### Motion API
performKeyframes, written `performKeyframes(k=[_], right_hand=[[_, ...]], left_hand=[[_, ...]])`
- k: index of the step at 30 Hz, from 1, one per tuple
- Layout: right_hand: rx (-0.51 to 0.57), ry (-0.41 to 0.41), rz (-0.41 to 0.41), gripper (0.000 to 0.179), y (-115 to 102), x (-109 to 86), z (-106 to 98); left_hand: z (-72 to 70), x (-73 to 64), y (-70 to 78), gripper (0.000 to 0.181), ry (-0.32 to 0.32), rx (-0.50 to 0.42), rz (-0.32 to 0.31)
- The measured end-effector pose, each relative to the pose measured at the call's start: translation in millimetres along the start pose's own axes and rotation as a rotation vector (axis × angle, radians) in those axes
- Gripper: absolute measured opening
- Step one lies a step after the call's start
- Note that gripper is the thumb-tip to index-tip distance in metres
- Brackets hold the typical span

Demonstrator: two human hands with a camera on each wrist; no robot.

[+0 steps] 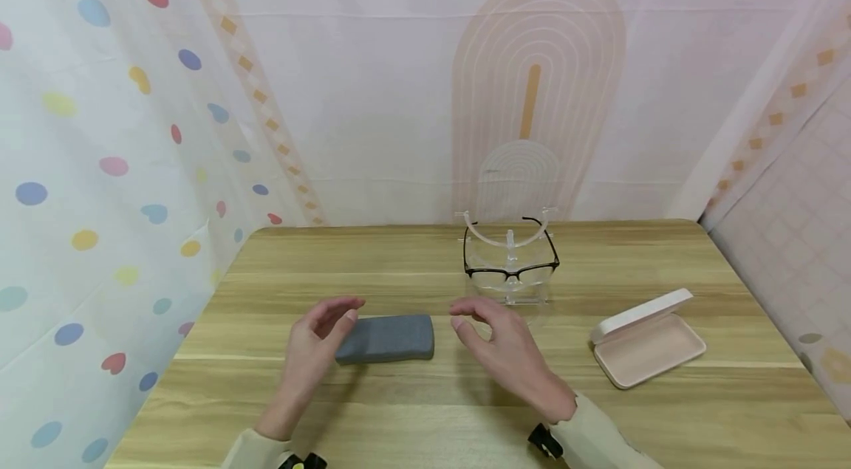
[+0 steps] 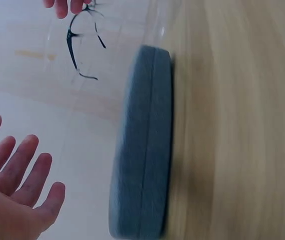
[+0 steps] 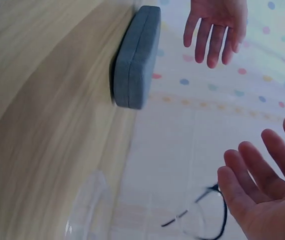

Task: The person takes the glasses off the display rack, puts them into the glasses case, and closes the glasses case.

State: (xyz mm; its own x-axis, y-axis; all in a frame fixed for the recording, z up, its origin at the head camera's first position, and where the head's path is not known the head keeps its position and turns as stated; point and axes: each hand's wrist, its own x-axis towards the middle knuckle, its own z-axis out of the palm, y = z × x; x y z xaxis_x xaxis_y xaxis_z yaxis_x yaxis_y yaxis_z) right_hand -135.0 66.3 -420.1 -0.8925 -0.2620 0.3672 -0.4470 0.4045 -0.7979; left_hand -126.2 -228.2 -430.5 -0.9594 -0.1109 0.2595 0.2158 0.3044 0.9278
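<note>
A closed blue-grey glasses case lies on the wooden table between my two hands. My left hand is raised by the case's left end, fingers loosely bent and nothing in them. To the right of the case my right hand hovers, also holding nothing, its fingers relaxed and spread in the right wrist view. Black-framed glasses rest on a clear display stand behind my right hand. In the left wrist view the case shows its seam along the side, with the left fingers apart from it.
A pale pink glasses case with a white lid stands open on the right of the table. Patterned curtains hang behind the table's back edge and along the left side.
</note>
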Motion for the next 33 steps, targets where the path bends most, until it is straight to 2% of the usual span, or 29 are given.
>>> performKeyframes(k=[4,10,14,23,27,33], right_hand=[[-0.036,0.054,-0.091,0.013,3,-5.4,-13],[-0.073,0.149,-0.227,0.015,11,-11.2,-31],[-0.090,0.200,-0.269,0.020,16,-14.9,-43],[-0.104,0.309,-0.302,0.025,24,-17.7,-69],[-0.104,0.369,-0.302,0.025,27,-15.5,-78],[-0.124,0.430,-0.245,0.020,31,-12.3,-90]], left_hand=[[9.5,-0.7,7.2,0.024,0.016,-0.032,0.032],[22.4,-1.3,13.0,0.022,-0.003,-0.062,0.056],[29.7,-1.0,15.4,0.023,-0.018,-0.080,0.055],[48.3,0.6,23.2,0.025,-0.075,-0.130,0.041],[57.1,1.4,28.3,0.026,-0.080,-0.145,0.037],[70.9,4.8,34.9,0.027,-0.094,-0.179,0.049]])
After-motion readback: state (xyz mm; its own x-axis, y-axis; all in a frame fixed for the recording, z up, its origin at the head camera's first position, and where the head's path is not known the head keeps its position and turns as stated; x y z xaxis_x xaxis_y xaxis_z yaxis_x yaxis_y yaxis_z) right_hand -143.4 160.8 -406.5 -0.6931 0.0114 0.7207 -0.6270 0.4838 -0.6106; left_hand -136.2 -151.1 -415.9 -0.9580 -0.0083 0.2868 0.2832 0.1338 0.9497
